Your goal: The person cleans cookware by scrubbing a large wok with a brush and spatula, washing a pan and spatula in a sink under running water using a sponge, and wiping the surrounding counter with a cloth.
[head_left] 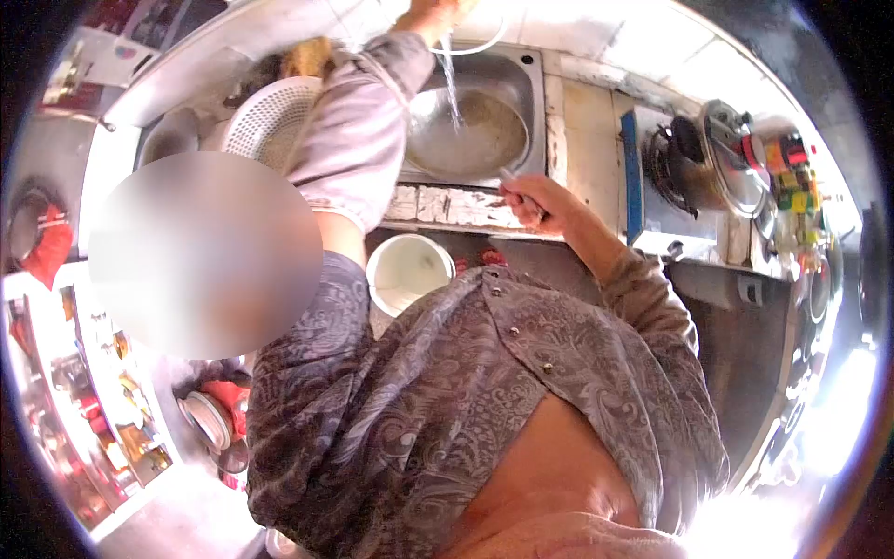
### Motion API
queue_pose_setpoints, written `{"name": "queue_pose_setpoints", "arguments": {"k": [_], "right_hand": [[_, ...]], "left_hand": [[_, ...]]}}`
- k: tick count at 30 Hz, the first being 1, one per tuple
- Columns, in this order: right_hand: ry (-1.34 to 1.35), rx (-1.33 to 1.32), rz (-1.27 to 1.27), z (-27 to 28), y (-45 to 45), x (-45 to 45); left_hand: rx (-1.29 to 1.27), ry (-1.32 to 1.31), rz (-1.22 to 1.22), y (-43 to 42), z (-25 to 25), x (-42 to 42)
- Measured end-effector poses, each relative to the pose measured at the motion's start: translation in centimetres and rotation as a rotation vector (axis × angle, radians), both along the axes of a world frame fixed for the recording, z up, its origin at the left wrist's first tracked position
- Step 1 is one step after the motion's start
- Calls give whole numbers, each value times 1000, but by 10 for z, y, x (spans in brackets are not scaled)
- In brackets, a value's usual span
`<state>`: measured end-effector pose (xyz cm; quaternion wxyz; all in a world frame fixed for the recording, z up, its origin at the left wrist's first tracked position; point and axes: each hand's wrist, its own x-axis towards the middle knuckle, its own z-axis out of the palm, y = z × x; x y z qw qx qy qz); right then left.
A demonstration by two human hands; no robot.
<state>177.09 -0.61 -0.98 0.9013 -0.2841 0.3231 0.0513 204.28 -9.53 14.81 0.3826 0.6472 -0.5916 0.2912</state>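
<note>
My left hand point(434, 19) reaches past a pinkish sleeve to the top edge, beside the water stream; glare and the frame edge hide its fingers. Water point(451, 86) runs down into a round metal pan point(498, 132) that lies in the steel sink point(529, 88) and holds brownish liquid. At the sink's near right corner, my right hand point(540, 202) is closed around the pan's thin handle.
A white perforated basket point(256, 119) stands left of the sink, and a pale bucket point(410, 272) below the counter. To the right are a stove point(643, 200) with a metal pot point(712, 177) and several bottles. A blurred round patch covers the left.
</note>
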Motion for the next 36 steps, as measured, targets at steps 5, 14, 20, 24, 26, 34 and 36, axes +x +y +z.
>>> {"name": "queue_pose_setpoints", "arguments": {"k": [5, 14, 20, 24, 26, 34, 36], "right_hand": [[-150, 280, 18, 7, 16, -3], [-12, -185, -65, 1, -4, 26], [152, -439, -1, 7, -15, 9], [157, -418, 90, 11, -9, 3], [195, -364, 80, 14, -9, 1], [152, -308, 47, 10, -10, -6], [157, -293, 61, 13, -12, -1]], "left_hand": [[-30, 58, -47, 11, 7, -7], [57, 141, -260, 84, 14, 38], [484, 327, 424, 154, -86, 232], [718, 229, 371, 137, -126, 284], [830, 189, 278, 121, -147, 301], [719, 944, 352, 72, -218, 350], [534, 1089, 254, 87, -231, 356]]}}
